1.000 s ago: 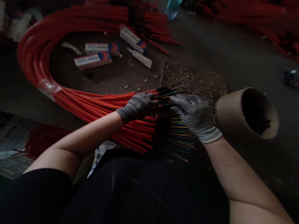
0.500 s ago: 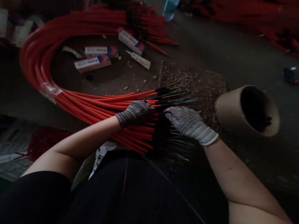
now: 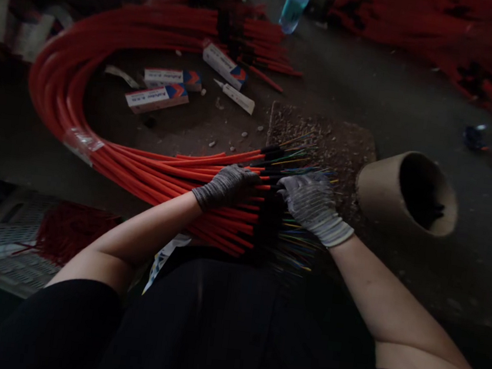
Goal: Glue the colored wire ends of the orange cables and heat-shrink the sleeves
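Observation:
A thick bundle of orange-red cables (image 3: 150, 167) curves round from the back and ends in front of me. Black sleeves (image 3: 267, 225) sit near the cable ends, and thin coloured wires (image 3: 295, 237) fan out beyond them. My left hand (image 3: 230, 184), in a grey knit glove, is closed round a cable of the bundle just left of its black sleeve. On the wire side, my gloved right hand (image 3: 308, 202) is closed with its fingertips at the black sleeve of that cable. The fingers partly hide what they pinch.
Glue boxes (image 3: 157, 97) and a white tube (image 3: 238, 98) lie inside the curve. A cardboard tube (image 3: 388, 183) with dark pieces inside stands right of a board (image 3: 357, 144) strewn with scraps. A bottle (image 3: 297, 4) stands behind; a plastic crate (image 3: 2, 251) is lower left.
My right hand has closed more and curled its fingers at the black sleeve. The left hand keeps its hold on the cable. The whole view has shifted slightly.

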`<state>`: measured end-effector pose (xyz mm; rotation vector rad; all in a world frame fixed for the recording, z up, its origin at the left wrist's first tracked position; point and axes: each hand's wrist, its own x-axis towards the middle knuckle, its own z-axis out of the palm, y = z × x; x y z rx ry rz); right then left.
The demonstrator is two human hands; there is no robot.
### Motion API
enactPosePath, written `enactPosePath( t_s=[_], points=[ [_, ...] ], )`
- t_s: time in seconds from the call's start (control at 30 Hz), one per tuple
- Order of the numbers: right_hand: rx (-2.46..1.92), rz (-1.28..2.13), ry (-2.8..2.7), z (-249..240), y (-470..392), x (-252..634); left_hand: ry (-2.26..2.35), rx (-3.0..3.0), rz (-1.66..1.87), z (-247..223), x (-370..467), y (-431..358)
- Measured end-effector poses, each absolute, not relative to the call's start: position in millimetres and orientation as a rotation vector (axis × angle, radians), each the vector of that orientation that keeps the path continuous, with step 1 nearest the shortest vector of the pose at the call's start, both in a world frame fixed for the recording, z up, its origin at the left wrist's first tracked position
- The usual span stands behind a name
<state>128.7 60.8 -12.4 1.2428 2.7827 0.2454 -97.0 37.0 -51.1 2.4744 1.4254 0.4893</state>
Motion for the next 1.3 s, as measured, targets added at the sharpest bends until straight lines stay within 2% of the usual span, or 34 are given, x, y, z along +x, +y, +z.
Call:
enactPosePath(
  t_s=[0.3,0.47,0.57,0.67,0.8,1.03,1.3],
  points=[
    [1.182,0.279,2.936,-25,67,137,1.392,2.449,0.541,-51,-97,37],
    [1.290,0.211,3.027,-14,68,138,1.556,2.455,0.306,-40,-88,40],
    [1.390,-0.021,3.040,1,63,139,1.588,2.507,0.089,-30,-83,37],
    [1.387,-0.257,2.793,9,54,135,1.475,2.605,-0.135,-22,-81,29],
    [1.345,-0.212,2.522,11,45,122,1.402,2.651,-0.220,-20,-82,20],
    [1.323,-0.066,2.438,18,39,111,1.617,2.412,0.106,-36,-83,12],
    [1.257,0.063,2.617,12,42,117,1.440,2.163,0.542,-32,-78,14]
  ],
)
